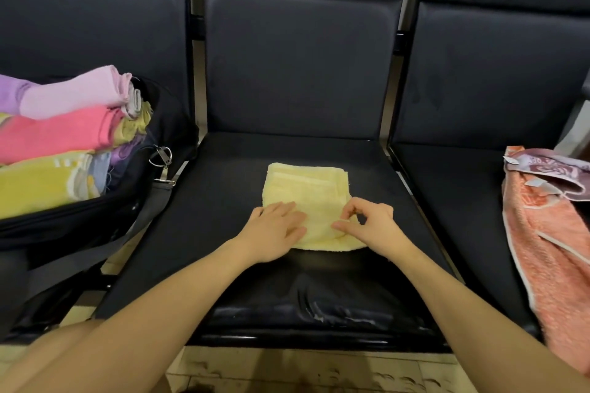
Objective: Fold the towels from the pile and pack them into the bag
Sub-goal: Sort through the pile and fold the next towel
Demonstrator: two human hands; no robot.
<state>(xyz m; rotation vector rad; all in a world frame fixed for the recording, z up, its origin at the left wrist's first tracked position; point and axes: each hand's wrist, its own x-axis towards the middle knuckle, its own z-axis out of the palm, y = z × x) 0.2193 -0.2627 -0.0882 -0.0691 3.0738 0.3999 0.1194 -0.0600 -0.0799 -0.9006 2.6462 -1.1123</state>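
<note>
The pale yellow towel (306,198) is lying part-folded on the middle seat (223,201), extending away from both hands. The left hand (274,230) is pressing flat, fingers straight, on its near-left portion. The right hand (370,223) is pinching the near-right edge, apparently preparing another fold. The bag (95,217), already holding folded towels, is sitting leftward, nearer the left hand.

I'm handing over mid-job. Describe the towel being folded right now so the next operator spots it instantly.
Find the middle seat of the black bench, between the packed bag on the left and the salmon towel pile on the right. The pale yellow towel lies folded on that seat, left hand flat on it, right hand pinching its near edge. It is the only towel lying alone.
</note>
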